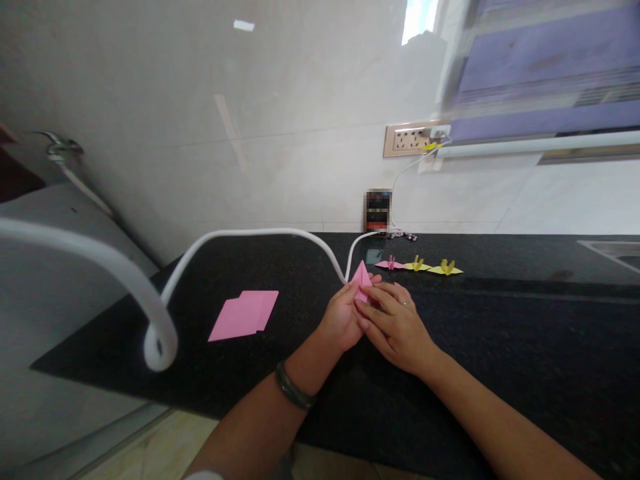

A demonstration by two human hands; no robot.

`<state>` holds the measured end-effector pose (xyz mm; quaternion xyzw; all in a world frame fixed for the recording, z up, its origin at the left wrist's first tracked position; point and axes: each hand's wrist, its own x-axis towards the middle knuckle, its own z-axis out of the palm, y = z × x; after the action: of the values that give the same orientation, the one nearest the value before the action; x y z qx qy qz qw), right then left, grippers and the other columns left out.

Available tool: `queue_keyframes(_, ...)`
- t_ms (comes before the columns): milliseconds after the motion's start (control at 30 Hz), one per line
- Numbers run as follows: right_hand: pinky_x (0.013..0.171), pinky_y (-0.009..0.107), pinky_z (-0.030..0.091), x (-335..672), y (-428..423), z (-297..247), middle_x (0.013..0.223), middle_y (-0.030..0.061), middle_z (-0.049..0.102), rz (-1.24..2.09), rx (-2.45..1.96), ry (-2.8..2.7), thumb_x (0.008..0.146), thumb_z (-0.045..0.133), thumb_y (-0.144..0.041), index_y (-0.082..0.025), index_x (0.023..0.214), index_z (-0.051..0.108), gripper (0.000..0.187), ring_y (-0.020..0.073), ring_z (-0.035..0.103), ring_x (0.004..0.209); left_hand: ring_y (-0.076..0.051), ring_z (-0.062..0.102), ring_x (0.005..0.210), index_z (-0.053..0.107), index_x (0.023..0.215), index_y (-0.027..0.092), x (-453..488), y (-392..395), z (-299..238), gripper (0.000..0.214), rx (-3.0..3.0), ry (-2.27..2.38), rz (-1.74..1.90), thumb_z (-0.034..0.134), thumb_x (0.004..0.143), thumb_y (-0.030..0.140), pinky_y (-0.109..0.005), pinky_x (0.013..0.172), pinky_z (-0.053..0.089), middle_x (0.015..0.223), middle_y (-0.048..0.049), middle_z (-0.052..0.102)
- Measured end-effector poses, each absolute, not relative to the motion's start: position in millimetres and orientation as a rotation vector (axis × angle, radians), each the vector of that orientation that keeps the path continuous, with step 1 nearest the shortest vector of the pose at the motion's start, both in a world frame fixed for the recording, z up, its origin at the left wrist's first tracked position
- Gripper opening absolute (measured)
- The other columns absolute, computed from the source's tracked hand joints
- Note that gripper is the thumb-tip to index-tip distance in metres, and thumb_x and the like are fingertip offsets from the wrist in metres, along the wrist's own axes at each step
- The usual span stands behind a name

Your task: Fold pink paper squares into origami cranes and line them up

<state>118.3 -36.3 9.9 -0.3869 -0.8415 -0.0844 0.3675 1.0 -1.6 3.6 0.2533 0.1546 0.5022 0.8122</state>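
A partly folded piece of pink origami paper (363, 276) is held above the counter, its pointed tip facing away from me. My left hand (341, 319) grips it from the left and below, fingers closed around its lower part. My right hand (395, 320) presses on its right side and lower edge with the fingertips. Fingers of both hands hide the bottom of the paper. Just beyond my right hand stand one pink paper crane (391, 264) and two yellow paper cranes (447, 268) in a row.
Two overlapping pink paper sheets (244, 316) lie on the black counter (525, 347) at left. A white bent tube (260, 232) loops over the counter from the left. A phone-like object with a blurred screen (378, 209) leans on the wall below a socket (411, 139). A sink (613, 250) is at far right.
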Motion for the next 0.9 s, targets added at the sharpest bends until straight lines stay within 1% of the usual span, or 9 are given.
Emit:
queue_keyframes(67,0.086,0.042,0.034,123,-34,8,0.098,0.0061,0.059,-0.132,-0.923,-2.038,0.075,0.049,-0.021,-0.022,0.096,0.061,0.024,0.0218,0.046,0.098,-0.018,0.051,0.099,0.052,0.102,0.011,0,-2,5,0.029,0.551,0.343,1.094,0.04,0.081,0.027,-0.031,0.088,0.038,0.108,-0.0117,0.055)
queue_keyframes(167,0.078,0.037,0.039,129,-28,4,0.084,0.0059,0.06,0.051,-1.073,-1.758,0.075,0.05,-0.023,-0.019,0.085,0.062,0.016,0.0187,0.052,0.084,-0.018,0.051,0.098,0.051,0.104,0.015,0,-6,9,0.028,0.586,0.353,1.08,0.04,0.081,0.028,-0.034,0.084,0.039,0.111,-0.0108,0.053)
queue_keyframes(267,0.064,0.029,0.043,131,-24,1,0.076,0.004,0.06,0.445,-1.162,-1.676,0.076,0.049,-0.03,-0.018,0.083,0.059,0.018,0.0154,0.054,0.068,-0.02,0.049,0.101,0.051,0.105,0.017,1,-10,11,0.029,0.638,0.353,1.048,0.042,0.081,0.028,-0.036,0.084,0.038,0.115,-0.0107,0.051)
queue_keyframes(367,0.057,0.025,0.042,129,-22,-1,0.066,0.0014,0.058,0.692,-1.118,-1.709,0.077,0.046,-0.032,-0.016,0.073,0.058,0.02,0.0131,0.052,0.06,-0.021,0.049,0.101,0.051,0.106,0.017,3,-12,12,0.03,0.689,0.379,1.035,0.045,0.079,0.031,-0.035,0.083,0.038,0.112,-0.0106,0.052)
queue_keyframes(467,0.056,0.023,0.039,129,-22,-1,0.063,0.0004,0.055,0.668,-1.123,-1.705,0.077,0.046,-0.028,-0.016,0.066,0.055,0.019,0.012,0.05,0.059,-0.019,0.053,0.092,0.055,0.102,0.015,5,-12,10,0.031,0.776,0.446,1.041,0.048,0.077,0.033,-0.033,0.079,0.039,0.101,-0.0105,0.058)
queue_keyframes(600,0.05,0.022,0.035,131,-23,0,0.055,-0.0013,0.05,0.504,-1.169,-1.712,0.073,0.049,-0.026,-0.017,0.059,0.053,0.017,0.0101,0.045,0.052,-0.011,0.053,0.066,0.061,0.074,0.01,5,-8,1,0.02,0.942,0.627,1.174,0.061,0.066,0.028,-0.027,0.07,0.04,0.071,-0.0046,0.06)
queue_keyframes(667,0.049,0.022,0.033,132,-24,1,0.053,-0.0016,0.048,0.464,-1.175,-1.739,0.072,0.051,-0.026,-0.017,0.057,0.053,0.018,0.0099,0.043,0.05,-0.008,0.051,0.059,0.06,0.069,0.011,4,-5,-3,0.018,0.973,0.709,1.264,0.064,0.063,0.026,-0.024,0.064,0.039,0.065,-0.0016,0.058)
queue_keyframes(733,0.049,0.022,0.034,131,-24,2,0.054,-0.0013,0.048,0.51,-1.166,-1.717,0.072,0.052,-0.028,-0.017,0.058,0.053,0.018,0.0101,0.044,0.051,-0.007,0.049,0.056,0.06,0.068,0.011,3,-4,-6,0.017,1.002,0.741,1.287,0.064,0.063,0.027,-0.022,0.06,0.038,0.063,-0.0006,0.057)
queue_keyframes(900,0.045,0.021,0.035,130,-23,5,0.061,-0.0008,0.052,0.854,-1.078,-1.471,0.072,0.053,-0.035,-0.016,0.08,0.054,0.02,0.0092,0.044,0.05,-0.008,0.049,0.055,0.061,0.068,0.009,0,-4,-7,0.023,1.088,0.793,1.217,0.063,0.064,0.032,-0.023,0.057,0.038,0.061,-0.0021,0.058)
